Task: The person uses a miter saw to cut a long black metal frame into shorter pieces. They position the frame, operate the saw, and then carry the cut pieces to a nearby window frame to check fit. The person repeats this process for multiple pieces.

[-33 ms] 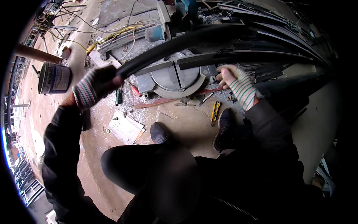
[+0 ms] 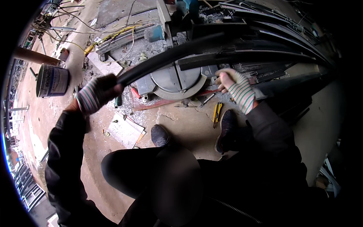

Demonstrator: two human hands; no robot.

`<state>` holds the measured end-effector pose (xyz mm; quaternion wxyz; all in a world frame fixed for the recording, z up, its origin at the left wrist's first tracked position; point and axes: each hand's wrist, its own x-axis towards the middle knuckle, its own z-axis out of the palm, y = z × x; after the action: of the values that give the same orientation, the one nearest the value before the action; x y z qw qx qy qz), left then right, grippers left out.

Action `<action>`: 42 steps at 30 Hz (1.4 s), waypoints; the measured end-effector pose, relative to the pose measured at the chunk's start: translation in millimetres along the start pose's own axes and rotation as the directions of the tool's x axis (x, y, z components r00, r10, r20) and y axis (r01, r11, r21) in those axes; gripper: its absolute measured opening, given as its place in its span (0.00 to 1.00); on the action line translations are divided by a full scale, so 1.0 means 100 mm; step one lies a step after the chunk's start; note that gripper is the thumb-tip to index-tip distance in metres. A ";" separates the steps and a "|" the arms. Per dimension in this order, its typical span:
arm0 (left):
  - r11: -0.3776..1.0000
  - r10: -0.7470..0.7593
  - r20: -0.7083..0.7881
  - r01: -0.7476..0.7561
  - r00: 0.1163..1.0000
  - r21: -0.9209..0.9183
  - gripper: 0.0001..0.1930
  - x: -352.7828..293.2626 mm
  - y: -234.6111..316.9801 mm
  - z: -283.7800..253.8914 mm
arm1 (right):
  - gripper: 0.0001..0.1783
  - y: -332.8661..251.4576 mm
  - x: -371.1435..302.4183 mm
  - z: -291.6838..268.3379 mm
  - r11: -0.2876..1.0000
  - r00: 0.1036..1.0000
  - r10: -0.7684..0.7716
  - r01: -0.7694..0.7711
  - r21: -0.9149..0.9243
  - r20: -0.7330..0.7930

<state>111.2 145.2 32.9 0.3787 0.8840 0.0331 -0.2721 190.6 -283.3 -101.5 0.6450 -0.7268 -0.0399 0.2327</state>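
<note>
Rightward out of the left hand (image 2: 98, 92), a dark bar (image 2: 166, 56)

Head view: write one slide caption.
Left hand grips a dark bar over a saw base; right hand loosely curled nearby, yellow knife on the floor.

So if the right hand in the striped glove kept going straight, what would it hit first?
The right hand would probably meet the round-fronted grey metal machine base first, though depth is unclear from this view.
</note>
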 end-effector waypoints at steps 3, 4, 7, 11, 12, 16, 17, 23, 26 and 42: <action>0.997 -0.057 0.102 0.062 0.993 -0.050 0.18 0.49 -0.78 0.30 | 0.19 0.42 -0.06 0.18 0.987 0.989 0.147 -0.146 0.065 -0.017; 0.993 -0.080 0.106 0.089 0.991 -0.079 0.17 0.53 -1.02 0.36 | 0.18 0.63 0.01 0.33 0.977 0.981 0.193 -0.192 0.093 -0.002; 0.974 -0.166 0.123 0.182 0.978 -0.134 0.16 0.70 -1.72 0.48 | 0.17 1.10 0.23 0.82 0.951 0.957 0.287 -0.289 0.113 0.026; 0.952 -0.239 0.104 0.254 0.966 -0.170 0.14 1.04 -2.37 0.64 | 0.18 1.55 0.61 1.29 0.929 0.932 0.351 -0.358 0.090 0.091; 0.951 -0.243 0.108 0.258 0.964 -0.168 0.14 1.14 -2.49 0.67 | 0.18 1.63 0.73 1.37 0.926 0.930 0.357 -0.364 0.099 0.084; 0.971 -0.191 0.163 0.211 0.968 -0.113 0.12 1.54 -2.85 0.70 | 0.21 1.70 1.14 1.54 0.887 0.897 0.440 -0.439 0.144 0.025; 0.972 -0.207 0.203 0.225 0.957 -0.071 0.11 1.63 -2.85 0.66 | 0.21 1.72 1.24 1.57 0.881 0.898 0.440 -0.434 0.188 0.013; 0.972 -0.199 0.239 0.223 0.950 -0.077 0.07 2.01 -2.97 0.53 | 0.21 1.73 1.66 1.71 0.840 0.871 0.489 -0.454 0.296 -0.051; 0.977 -0.178 0.179 0.195 0.968 -0.084 0.10 2.14 -3.18 0.48 | 0.21 1.72 1.79 1.76 0.818 0.862 0.507 -0.470 0.331 -0.029; 0.977 -0.186 0.167 0.201 0.968 -0.072 0.04 2.34 -3.23 0.49 | 0.22 1.70 2.05 1.82 0.779 0.828 0.560 -0.521 0.349 -0.012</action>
<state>202.3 306.9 -323.5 0.3906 0.8344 0.1010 -0.3757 260.5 -70.1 -333.5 0.6647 -0.6006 0.2474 0.3691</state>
